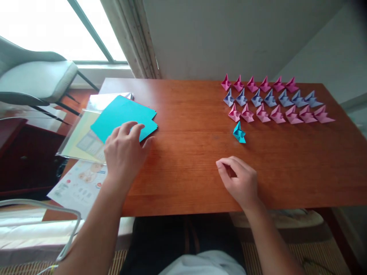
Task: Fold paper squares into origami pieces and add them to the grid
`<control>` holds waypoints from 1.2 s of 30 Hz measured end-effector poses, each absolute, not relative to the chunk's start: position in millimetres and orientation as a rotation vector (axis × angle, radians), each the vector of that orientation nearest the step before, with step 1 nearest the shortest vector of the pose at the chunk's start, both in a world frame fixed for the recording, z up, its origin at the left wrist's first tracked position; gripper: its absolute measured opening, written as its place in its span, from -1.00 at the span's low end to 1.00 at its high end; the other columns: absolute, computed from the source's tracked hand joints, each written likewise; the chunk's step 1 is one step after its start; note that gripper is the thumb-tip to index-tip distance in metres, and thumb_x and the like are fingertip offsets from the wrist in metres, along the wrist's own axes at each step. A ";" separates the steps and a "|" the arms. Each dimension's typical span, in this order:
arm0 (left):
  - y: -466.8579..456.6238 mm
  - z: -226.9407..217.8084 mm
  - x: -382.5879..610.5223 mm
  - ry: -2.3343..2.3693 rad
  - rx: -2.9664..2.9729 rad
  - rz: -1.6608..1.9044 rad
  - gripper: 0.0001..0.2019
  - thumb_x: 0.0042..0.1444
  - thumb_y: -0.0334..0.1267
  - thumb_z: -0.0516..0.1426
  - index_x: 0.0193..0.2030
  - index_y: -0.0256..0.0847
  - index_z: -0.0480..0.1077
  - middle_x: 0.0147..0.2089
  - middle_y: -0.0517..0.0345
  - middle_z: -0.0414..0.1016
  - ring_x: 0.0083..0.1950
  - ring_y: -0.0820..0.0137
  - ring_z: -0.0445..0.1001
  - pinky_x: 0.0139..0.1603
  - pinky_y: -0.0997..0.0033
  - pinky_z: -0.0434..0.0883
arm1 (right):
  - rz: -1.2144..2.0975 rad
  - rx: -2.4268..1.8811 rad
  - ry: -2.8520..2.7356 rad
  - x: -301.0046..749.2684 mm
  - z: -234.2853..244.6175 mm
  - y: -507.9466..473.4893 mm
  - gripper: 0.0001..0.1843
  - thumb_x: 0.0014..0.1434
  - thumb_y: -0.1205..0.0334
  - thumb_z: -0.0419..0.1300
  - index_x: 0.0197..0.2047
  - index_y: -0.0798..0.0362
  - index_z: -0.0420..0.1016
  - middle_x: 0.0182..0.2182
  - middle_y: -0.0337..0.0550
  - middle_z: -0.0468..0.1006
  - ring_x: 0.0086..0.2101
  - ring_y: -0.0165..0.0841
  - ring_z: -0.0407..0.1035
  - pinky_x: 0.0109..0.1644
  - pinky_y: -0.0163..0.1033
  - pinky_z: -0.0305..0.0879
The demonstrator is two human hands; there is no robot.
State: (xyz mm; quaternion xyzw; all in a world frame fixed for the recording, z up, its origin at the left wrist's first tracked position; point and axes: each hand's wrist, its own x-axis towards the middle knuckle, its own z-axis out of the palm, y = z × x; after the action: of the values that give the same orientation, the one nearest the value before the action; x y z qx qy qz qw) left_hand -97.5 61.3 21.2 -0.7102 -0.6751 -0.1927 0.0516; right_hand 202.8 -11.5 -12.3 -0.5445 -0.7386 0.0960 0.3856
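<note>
My left hand (125, 147) reaches over the near edge of a stack of turquoise paper sheets (120, 110), fingers spread and slightly curled. Whether its fingertips touch the paper, I cannot tell. My right hand (238, 178) rests on the table with thumb and forefinger tips together in a loop, and nothing shows between them. Just beyond it stands one turquoise folded paper figure (239, 133). Behind that figure are rows of similar pointed figures: light pink (277, 114), lavender (270, 98) and deep pink (252, 84).
Under the turquoise sheets lie a clear plastic packet (77, 133) and a printed sheet (82, 185) at the left edge of the wooden table (183, 152). A chair (37, 78) stands by the window. A curtain (134, 38) hangs behind the table. A white curved tube (74, 214) is at lower left.
</note>
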 end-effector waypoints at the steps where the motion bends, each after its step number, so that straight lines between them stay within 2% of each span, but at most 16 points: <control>1: 63.8 20.6 -104.9 -2.061 -2.163 -0.552 -0.66 0.19 -0.10 0.26 0.08 -0.08 0.49 0.22 -0.15 0.51 0.20 -0.15 0.46 0.14 -0.13 0.40 | 0.267 -1.395 -1.855 203.8 -12.1 -10.9 -0.86 0.34 0.31 0.22 -0.31 0.00 0.47 -0.43 -0.23 0.57 -0.44 -0.40 0.43 -0.32 -0.29 0.32; 5: 66.6 15.9 -122.2 -2.092 -2.186 -0.453 -0.61 0.22 -0.01 0.23 0.12 -0.11 0.45 0.32 -0.18 0.44 0.24 -0.20 0.45 0.16 -0.16 0.40 | 0.310 -1.409 -1.809 205.5 -11.3 -9.8 -0.85 0.33 0.30 0.23 -0.33 0.01 0.48 -0.45 -0.25 0.56 -0.46 -0.41 0.43 -0.35 -0.29 0.31; 9: 65.4 15.1 -126.4 -2.088 -2.190 -0.412 -0.64 0.25 -0.02 0.22 0.11 -0.11 0.45 0.30 -0.15 0.47 0.23 -0.17 0.48 0.17 -0.10 0.42 | 0.315 -1.410 -1.791 204.9 -10.7 -9.7 -0.85 0.33 0.30 0.23 -0.32 0.01 0.49 -0.45 -0.25 0.56 -0.47 -0.41 0.42 -0.35 -0.29 0.31; 12: 61.9 21.6 -125.5 -2.084 -2.219 -0.381 -0.67 0.31 -0.04 0.16 0.11 -0.15 0.44 0.29 -0.05 0.49 0.24 -0.11 0.49 0.18 -0.03 0.43 | 0.326 -1.417 -1.784 205.1 -10.4 -9.6 -0.85 0.33 0.29 0.24 -0.33 0.01 0.49 -0.46 -0.26 0.55 -0.48 -0.42 0.41 -0.37 -0.29 0.30; 14: 58.3 27.5 -124.2 -2.095 -2.299 -0.314 -0.65 0.42 -0.07 0.00 0.19 -0.18 0.38 0.35 0.07 0.41 0.30 -0.04 0.45 0.23 0.01 0.40 | 0.331 -1.420 -1.781 205.5 -10.6 -9.5 -0.84 0.33 0.29 0.24 -0.33 0.01 0.49 -0.46 -0.26 0.55 -0.48 -0.42 0.41 -0.37 -0.30 0.29; 20: 48.8 39.0 -123.9 -2.168 -2.257 -0.186 -0.66 0.41 -0.05 0.04 0.18 -0.14 0.40 0.37 -0.06 0.41 0.20 -0.04 0.52 0.12 0.03 0.45 | 0.348 -1.422 -1.773 205.8 -11.7 -9.7 -0.84 0.33 0.29 0.23 -0.33 0.02 0.49 -0.44 -0.24 0.56 -0.45 -0.41 0.43 -0.34 -0.30 0.30; 25: 41.4 40.3 -129.9 -2.188 -2.278 -0.185 -0.71 0.41 -0.14 0.03 0.12 -0.11 0.47 0.35 0.04 0.45 0.15 0.07 0.56 0.02 0.17 0.46 | 0.363 -1.421 -1.777 205.9 -10.5 -10.3 -0.84 0.33 0.29 0.23 -0.34 0.03 0.49 -0.44 -0.22 0.57 -0.44 -0.41 0.44 -0.33 -0.29 0.30; 28: 38.1 35.9 -134.5 -2.162 -2.197 -0.294 -0.72 0.41 -0.16 0.04 0.05 -0.14 0.53 0.22 0.08 0.58 0.05 0.14 0.61 -0.03 0.24 0.48 | 0.374 -1.425 -1.772 206.0 -9.9 -10.9 -0.84 0.33 0.29 0.23 -0.33 0.03 0.49 -0.44 -0.22 0.57 -0.44 -0.40 0.44 -0.33 -0.29 0.30; 31: 33.0 29.5 -130.1 -2.036 -2.103 -0.569 -0.77 0.37 -0.20 0.12 -0.02 -0.19 0.57 0.03 0.09 0.68 -0.01 0.19 0.63 -0.01 0.26 0.51 | 0.388 -1.434 -1.763 205.8 -9.9 -10.8 -0.84 0.33 0.30 0.23 -0.33 0.03 0.49 -0.43 -0.22 0.57 -0.44 -0.40 0.44 -0.33 -0.28 0.30; 34: 21.8 22.9 -110.9 -1.821 -2.195 -0.946 -0.85 0.29 -0.33 0.20 -0.04 -0.17 0.57 -0.02 0.13 0.69 -0.06 0.30 0.65 0.01 0.32 0.53 | 0.398 -1.447 -1.744 205.7 -10.1 -9.8 -0.85 0.33 0.30 0.22 -0.32 0.02 0.50 -0.44 -0.23 0.55 -0.44 -0.39 0.43 -0.32 -0.26 0.32; 36: 11.6 18.0 -93.8 -1.614 -2.449 -1.100 -0.83 0.26 -0.42 0.21 -0.06 -0.15 0.56 -0.04 0.13 0.68 -0.04 0.32 0.64 0.07 0.31 0.53 | 0.375 -1.447 -1.702 206.4 -10.2 -9.6 -0.89 0.34 0.33 0.19 -0.24 0.02 0.53 -0.39 -0.21 0.57 -0.39 -0.36 0.46 -0.27 -0.24 0.37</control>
State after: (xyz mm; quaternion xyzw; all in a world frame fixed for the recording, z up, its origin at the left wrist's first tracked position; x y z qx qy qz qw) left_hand -93.8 11.6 18.0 -0.7817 -0.5153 -0.3512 0.0045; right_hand 206.4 -9.6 -10.2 -0.5784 -0.6804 0.1499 0.4243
